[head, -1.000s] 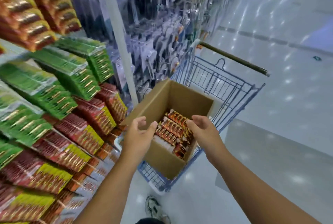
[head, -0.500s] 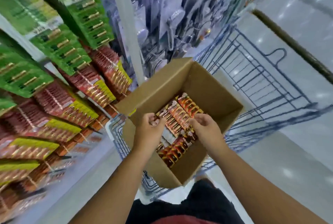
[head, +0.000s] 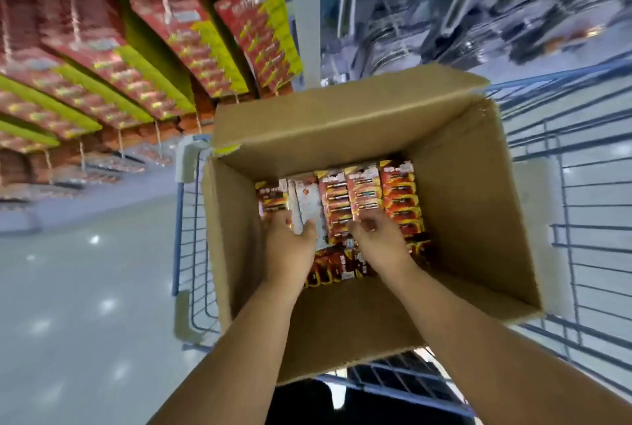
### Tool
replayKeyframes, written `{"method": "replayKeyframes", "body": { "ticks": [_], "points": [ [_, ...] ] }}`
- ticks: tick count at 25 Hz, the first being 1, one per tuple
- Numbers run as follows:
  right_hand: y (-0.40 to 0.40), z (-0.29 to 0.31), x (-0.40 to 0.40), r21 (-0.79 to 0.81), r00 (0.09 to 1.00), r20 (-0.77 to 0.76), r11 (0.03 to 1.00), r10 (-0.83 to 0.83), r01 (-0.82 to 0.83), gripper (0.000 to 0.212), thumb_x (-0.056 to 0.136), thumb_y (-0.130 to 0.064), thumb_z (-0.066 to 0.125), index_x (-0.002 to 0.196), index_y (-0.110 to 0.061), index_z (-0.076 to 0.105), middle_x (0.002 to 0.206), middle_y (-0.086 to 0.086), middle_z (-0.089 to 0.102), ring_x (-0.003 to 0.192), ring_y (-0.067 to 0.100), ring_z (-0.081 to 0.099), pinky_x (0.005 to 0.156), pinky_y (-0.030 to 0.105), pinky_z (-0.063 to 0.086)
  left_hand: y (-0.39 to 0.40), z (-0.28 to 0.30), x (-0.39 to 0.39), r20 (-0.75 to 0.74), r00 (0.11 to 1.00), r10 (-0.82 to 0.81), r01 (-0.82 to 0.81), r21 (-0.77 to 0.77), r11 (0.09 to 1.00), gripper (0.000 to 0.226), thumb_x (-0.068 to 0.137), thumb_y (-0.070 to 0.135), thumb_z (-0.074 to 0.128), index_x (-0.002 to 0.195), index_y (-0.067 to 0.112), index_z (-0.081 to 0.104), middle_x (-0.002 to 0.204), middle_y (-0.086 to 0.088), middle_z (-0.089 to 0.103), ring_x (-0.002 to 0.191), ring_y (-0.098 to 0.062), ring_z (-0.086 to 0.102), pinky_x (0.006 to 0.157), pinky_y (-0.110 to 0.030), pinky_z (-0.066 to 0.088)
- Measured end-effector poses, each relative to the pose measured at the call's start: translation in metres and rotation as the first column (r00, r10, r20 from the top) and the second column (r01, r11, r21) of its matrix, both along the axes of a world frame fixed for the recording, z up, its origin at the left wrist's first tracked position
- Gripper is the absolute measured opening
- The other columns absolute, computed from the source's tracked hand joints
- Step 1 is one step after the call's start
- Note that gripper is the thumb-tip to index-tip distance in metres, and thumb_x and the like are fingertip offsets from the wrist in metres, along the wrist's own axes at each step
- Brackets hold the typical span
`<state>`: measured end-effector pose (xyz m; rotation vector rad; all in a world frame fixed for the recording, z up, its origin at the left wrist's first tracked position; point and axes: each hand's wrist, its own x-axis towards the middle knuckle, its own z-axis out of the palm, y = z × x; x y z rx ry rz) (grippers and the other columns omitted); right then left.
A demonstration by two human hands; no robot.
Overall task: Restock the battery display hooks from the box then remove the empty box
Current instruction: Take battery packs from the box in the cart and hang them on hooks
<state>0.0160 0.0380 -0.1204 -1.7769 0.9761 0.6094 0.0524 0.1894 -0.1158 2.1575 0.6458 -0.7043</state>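
Box: while it sits in the blue cart (head: pixel 191 253), the open cardboard box (head: pixel 461 205) is seen at frame centre, lined with battery packs (head: pixel 398 192).
Left hand (head: pixel 290 240): fingers are curled around a white-backed pack (head: pixel 307 205).
Right hand (head: pixel 379 240): fingers are bent onto the packs; a grasp cannot be told.
Hooks: blurred red packs (head: pixel 136 48) are hung at upper left.

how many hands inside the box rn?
2. Left hand on the white-backed pack at the left of the cardboard box; right hand on the red packs beside it. Fingertips hidden.
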Motion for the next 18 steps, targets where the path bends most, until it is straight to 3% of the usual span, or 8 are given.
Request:
{"method": "replayKeyframes", "body": {
  "ticks": [4, 8, 10, 14, 18],
  "points": [
    [0.002, -0.052, 0.011, -0.009, 0.993, -0.021, 0.993, 0.117, -0.118, 0.035, 0.103, -0.03, 0.062, 0.134, -0.013, 0.059, 0.102, -0.006, 0.054, 0.086, 0.008, 0.055, 0.079, 0.025, 0.042, -0.002, -0.04, -0.001, 0.04, 0.992, 0.117, -0.121, 0.118, 0.986, 0.042, 0.099, 0.029, 0.069, 0.139, 0.023, 0.056, 0.136, -0.002, 0.055, 0.12, -0.023, 0.062, 0.088, -0.033, 0.057],
    [0.014, -0.102, 0.019, -0.096, 0.983, -0.033, 0.978, 0.182, -0.185, 0.034, 0.098, -0.035, 0.068, 0.124, -0.014, 0.064, 0.116, 0.003, 0.065, 0.104, 0.025, 0.067, 0.075, 0.026, 0.049, 0.0, -0.082, 0.006, 0.029, 0.987, 0.158, -0.16, 0.211, 0.964, 0.043, 0.097, 0.024, 0.07, 0.138, 0.023, 0.057, 0.139, -0.005, 0.054, 0.123, -0.028, 0.062, 0.09, -0.038, 0.057],
    [0.022, -0.122, 0.023, -0.155, 0.975, -0.034, 0.963, 0.22, -0.222, 0.039, 0.095, -0.035, 0.07, 0.124, -0.011, 0.063, 0.12, 0.01, 0.065, 0.109, 0.03, 0.066, 0.083, 0.032, 0.056, -0.001, -0.1, 0.006, 0.033, 0.991, 0.127, -0.131, 0.277, 0.952, 0.046, 0.097, 0.024, 0.07, 0.141, 0.02, 0.055, 0.144, -0.009, 0.05, 0.127, -0.032, 0.059, 0.097, -0.042, 0.056],
    [0.034, -0.142, 0.029, -0.261, 0.934, -0.115, 0.897, 0.339, -0.358, 0.066, 0.1, -0.038, 0.065, 0.151, -0.004, 0.038, 0.142, 0.02, 0.046, 0.13, 0.036, 0.05, 0.101, 0.04, 0.052, -0.005, -0.133, 0.012, 0.027, 0.996, 0.09, -0.093, 0.383, 0.919, 0.057, 0.098, 0.027, 0.068, 0.149, 0.015, 0.046, 0.149, -0.015, 0.048, 0.133, -0.036, 0.054, 0.099, -0.046, 0.053],
    [0.032, -0.153, 0.029, -0.293, 0.966, 0.001, 0.924, 0.258, -0.246, 0.058, 0.101, -0.029, 0.065, 0.146, -0.002, 0.041, 0.134, 0.016, 0.057, 0.121, 0.031, 0.06, 0.089, 0.035, 0.055, -0.005, -0.157, 0.008, -0.047, 0.996, 0.073, -0.043, 0.472, 0.881, 0.08, 0.095, 0.035, 0.072, 0.159, 0.012, 0.029, 0.158, -0.016, 0.037, 0.145, -0.038, 0.039, 0.109, -0.054, 0.048]
  ]
}}
